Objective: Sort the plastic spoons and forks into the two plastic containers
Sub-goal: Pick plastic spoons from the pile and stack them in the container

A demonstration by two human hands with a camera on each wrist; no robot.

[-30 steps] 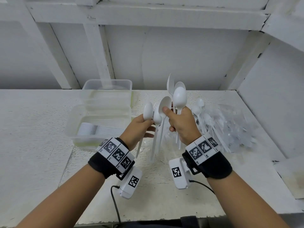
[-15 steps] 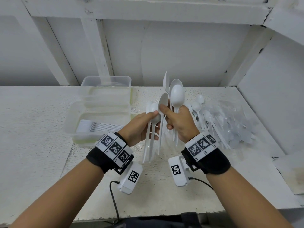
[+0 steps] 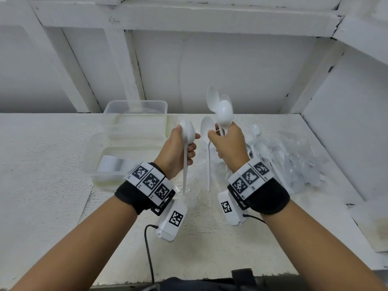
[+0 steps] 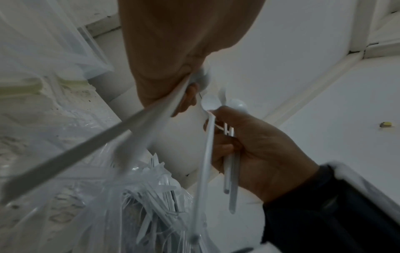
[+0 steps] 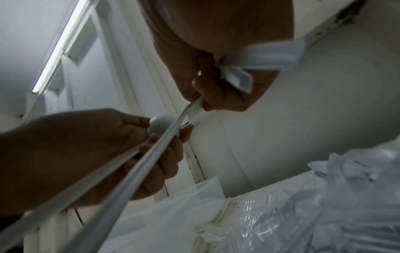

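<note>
My left hand (image 3: 186,143) grips white plastic spoons (image 3: 187,131) nested together upright, bowls up, handles hanging down (image 4: 90,149). My right hand (image 3: 218,135) holds a bunch of spoons (image 3: 224,114) with bowls fanned above the fist. Its thumb and forefinger also pinch one more spoon (image 3: 206,128) whose handle hangs free. The hands are close, just apart. To the left, two clear plastic containers stand end to end: the near one (image 3: 94,148) holds a stack of white cutlery (image 3: 117,164), while the far one (image 3: 136,108) looks empty.
A heap of loose white spoons and forks in crinkled clear plastic wrap (image 3: 289,156) lies on the white table at the right, close to the side wall (image 3: 346,122). A white back wall with beams rises behind. A cable (image 3: 149,248) trails from my left wrist.
The hands have drawn slightly apart. The cutlery in my left hand, spread a second ago, is now gathered into one nested bundle, and the right hand keeps its bunch.
</note>
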